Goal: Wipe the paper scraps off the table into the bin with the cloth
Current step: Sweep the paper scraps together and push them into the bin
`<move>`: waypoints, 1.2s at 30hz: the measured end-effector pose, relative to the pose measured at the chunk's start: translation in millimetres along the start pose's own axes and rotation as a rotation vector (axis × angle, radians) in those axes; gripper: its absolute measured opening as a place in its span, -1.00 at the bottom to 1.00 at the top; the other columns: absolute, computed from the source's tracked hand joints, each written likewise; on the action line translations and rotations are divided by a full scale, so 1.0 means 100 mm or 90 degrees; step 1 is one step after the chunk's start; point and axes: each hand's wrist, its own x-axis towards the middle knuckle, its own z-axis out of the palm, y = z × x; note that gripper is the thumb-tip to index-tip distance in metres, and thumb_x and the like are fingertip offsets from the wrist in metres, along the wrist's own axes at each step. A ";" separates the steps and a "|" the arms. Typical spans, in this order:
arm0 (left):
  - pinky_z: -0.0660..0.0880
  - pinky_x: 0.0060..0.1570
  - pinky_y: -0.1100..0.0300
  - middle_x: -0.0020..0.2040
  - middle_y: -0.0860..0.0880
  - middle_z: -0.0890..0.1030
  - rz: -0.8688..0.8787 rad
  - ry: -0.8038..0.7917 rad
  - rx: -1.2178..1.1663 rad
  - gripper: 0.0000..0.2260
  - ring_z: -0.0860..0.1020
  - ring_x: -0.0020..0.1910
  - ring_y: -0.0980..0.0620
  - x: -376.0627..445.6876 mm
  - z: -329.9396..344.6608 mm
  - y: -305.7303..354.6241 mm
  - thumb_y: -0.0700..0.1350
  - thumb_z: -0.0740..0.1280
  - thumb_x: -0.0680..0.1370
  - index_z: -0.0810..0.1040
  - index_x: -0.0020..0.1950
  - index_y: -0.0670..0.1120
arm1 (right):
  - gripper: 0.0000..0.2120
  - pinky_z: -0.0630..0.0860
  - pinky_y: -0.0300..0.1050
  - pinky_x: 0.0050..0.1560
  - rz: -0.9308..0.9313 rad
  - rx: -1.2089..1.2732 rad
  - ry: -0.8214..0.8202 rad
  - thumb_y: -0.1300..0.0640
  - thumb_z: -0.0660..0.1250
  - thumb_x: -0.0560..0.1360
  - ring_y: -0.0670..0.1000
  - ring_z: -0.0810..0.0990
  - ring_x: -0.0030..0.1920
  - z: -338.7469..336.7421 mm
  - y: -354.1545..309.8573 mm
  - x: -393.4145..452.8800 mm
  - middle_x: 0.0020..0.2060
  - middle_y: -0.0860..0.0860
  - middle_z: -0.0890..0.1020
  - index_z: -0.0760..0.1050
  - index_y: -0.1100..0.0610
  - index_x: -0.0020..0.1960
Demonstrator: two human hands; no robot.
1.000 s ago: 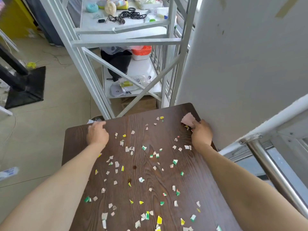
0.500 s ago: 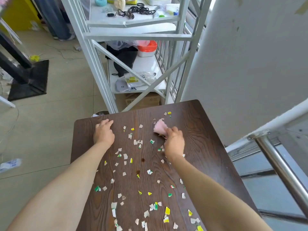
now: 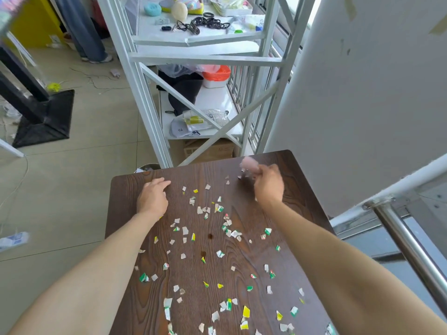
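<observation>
A dark wooden table (image 3: 302, 213) is strewn with several white, green and yellow paper scraps (image 3: 212, 238). My right hand (image 3: 268, 184) grips a small pink cloth (image 3: 249, 164) near the table's far right corner; both are motion-blurred. My left hand (image 3: 152, 197) lies flat on the far left of the table, fingers spread, holding nothing. The rim of a bin (image 3: 147, 167) peeks out on the floor just beyond the far left edge, mostly hidden by the table.
A white metal shelf rack (image 3: 145, 93) with clutter stands right behind the table. A white wall (image 3: 362, 93) and a steel handrail (image 3: 411, 250) close in the right side. Tiled floor lies to the left, with a black stand base (image 3: 46, 117) and a person's legs (image 3: 84, 32) far back.
My right hand swept the cloth from the far right corner leftward to the middle, then back toward the far right. Scraps there shifted toward the centre. My left hand stayed put.
</observation>
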 end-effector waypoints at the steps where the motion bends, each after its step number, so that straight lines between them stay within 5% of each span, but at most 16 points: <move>1: 0.34 0.35 0.00 0.42 -0.02 0.42 0.006 0.010 0.001 -0.61 0.34 0.36 -0.08 0.00 0.01 0.00 -0.33 0.17 0.55 0.49 0.34 -0.07 | -0.71 0.49 -0.02 -0.03 0.028 -0.009 0.012 0.31 0.20 0.46 0.26 0.55 -0.02 -0.03 0.03 0.12 0.05 0.21 0.50 0.57 0.19 0.12; 7: 0.31 0.38 0.04 0.43 -0.01 0.40 0.050 0.037 0.012 -0.56 0.31 0.40 -0.07 0.03 0.10 -0.12 -0.36 0.14 0.55 0.45 0.37 -0.05 | -0.64 0.47 0.01 0.07 0.089 -0.088 -0.045 0.29 0.16 0.51 0.26 0.48 0.15 0.23 0.02 0.40 0.18 0.22 0.45 0.49 0.19 0.27; 18: 0.22 0.43 0.09 0.47 0.00 0.35 0.070 0.009 -0.006 -0.53 0.25 0.44 -0.04 0.04 0.14 -0.25 -0.38 0.11 0.56 0.39 0.41 -0.04 | -0.51 0.41 -0.06 -0.20 -0.181 -0.014 -0.130 0.44 0.17 0.45 0.13 0.45 -0.05 0.78 -0.43 -0.45 -0.03 0.08 0.54 0.53 0.04 0.25; 25: 0.18 0.44 0.15 0.47 -0.01 0.35 0.076 -0.023 -0.040 -0.54 0.26 0.44 -0.06 0.03 0.09 -0.25 -0.39 0.13 0.54 0.42 0.40 -0.07 | -0.61 0.43 -0.11 -0.17 -0.288 0.044 -0.271 0.32 0.15 0.52 0.10 0.49 -0.05 0.76 -0.54 -0.97 -0.07 0.05 0.54 0.56 0.05 0.24; 29: 0.22 0.45 0.07 0.42 -0.04 0.43 0.082 -0.038 -0.114 -0.62 0.35 0.41 -0.04 0.02 -0.02 -0.32 -0.35 0.19 0.54 0.50 0.32 -0.09 | -0.73 0.48 -0.08 -0.16 -0.232 0.096 -0.216 0.25 0.20 0.55 0.06 0.52 -0.19 0.61 -0.61 -0.81 -0.16 -0.02 0.46 0.58 0.15 0.18; 36: 0.36 0.24 0.06 0.30 -0.09 0.53 -0.042 0.136 -0.132 -0.74 0.44 0.26 -0.14 -0.22 -0.22 -0.68 -0.29 0.23 0.55 0.62 0.16 -0.12 | -0.68 0.49 -0.01 0.07 -0.038 0.036 -0.119 0.24 0.15 0.56 0.21 0.57 0.07 0.62 -0.83 -0.27 0.13 0.15 0.50 0.53 0.14 0.25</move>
